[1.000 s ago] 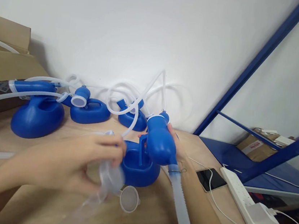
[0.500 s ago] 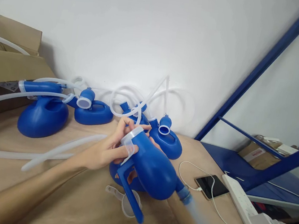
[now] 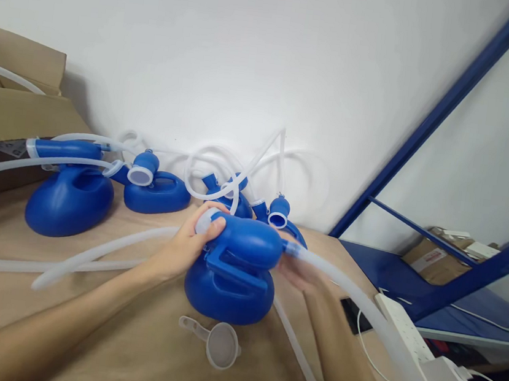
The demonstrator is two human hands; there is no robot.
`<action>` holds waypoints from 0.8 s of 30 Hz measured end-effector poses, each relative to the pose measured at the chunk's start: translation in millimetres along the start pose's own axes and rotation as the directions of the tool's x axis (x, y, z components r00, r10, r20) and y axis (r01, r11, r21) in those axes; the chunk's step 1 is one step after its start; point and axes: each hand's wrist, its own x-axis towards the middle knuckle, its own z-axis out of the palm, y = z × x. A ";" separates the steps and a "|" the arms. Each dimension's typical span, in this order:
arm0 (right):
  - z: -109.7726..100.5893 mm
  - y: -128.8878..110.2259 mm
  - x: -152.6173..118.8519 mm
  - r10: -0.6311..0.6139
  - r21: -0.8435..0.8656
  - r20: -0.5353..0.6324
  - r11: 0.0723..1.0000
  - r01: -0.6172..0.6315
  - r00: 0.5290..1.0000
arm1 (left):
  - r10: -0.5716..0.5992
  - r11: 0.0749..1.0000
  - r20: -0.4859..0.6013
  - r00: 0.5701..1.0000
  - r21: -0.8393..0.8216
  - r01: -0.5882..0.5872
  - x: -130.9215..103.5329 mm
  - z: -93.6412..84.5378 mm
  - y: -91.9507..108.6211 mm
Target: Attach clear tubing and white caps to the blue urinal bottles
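My left hand (image 3: 190, 238) is closed on the white-rimmed end of a blue plastic urinal funnel (image 3: 248, 239), its thumb lying across the rim. The funnel lies sideways over a blue urinal bottle (image 3: 227, 295) with a moulded handle. A translucent hose (image 3: 362, 299) leaves the funnel's narrow end and bends down to the right. My right hand (image 3: 302, 273) is behind that hose joint, beside the funnel and bottle; its fingers are blurred and mostly hidden. In front of the bottle a translucent round cap with a strap (image 3: 221, 345) lies on the table.
Several similar urinal bottles stand along the wall, including one at left (image 3: 70, 202) and another (image 3: 159, 194). Loose hose (image 3: 107, 253) crosses the table's left side. A cardboard box (image 3: 13, 117) stands far left. At right are a phone (image 3: 353, 314), power strip (image 3: 420, 353) and blue frame (image 3: 429, 125).
The funnel has swung from a steep tilt to nearly level over the bottle, uncovering the cap. Its hose now arches to the right, and my right hand shows beside the hose joint.
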 end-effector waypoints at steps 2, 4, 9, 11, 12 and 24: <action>-28.8 -14.1 -6.5 -0.079 0.049 -0.009 0.996 0.079 0.997 | 0.012 1.000 -0.086 0.996 0.028 -0.009 3.7 -2.2 -2.6; -59.2 -29.6 -23.1 -0.229 0.030 -0.114 0.972 0.234 0.967 | 0.023 0.997 -0.145 0.989 0.082 -0.011 5.9 -4.1 -1.7; -83.5 -52.2 -92.6 -0.615 -0.718 -0.005 0.551 0.425 0.789 | 0.109 0.974 -0.228 0.968 0.218 -0.059 4.5 -4.7 12.2; -67.2 -48.9 -110.0 -0.648 -0.920 0.207 0.126 0.372 0.733 | 0.122 0.957 -0.230 0.966 0.287 -0.053 1.3 -4.8 19.9; -56.8 -44.7 -113.1 -0.635 -0.927 0.317 -0.051 0.371 0.705 | 0.119 0.948 -0.224 0.967 0.315 -0.044 -0.8 -4.9 24.1; -24.7 -8.6 -20.4 -0.521 -0.922 0.381 -0.159 0.352 0.764 | 0.030 0.881 -0.204 0.978 0.468 0.070 -5.5 -11.5 49.1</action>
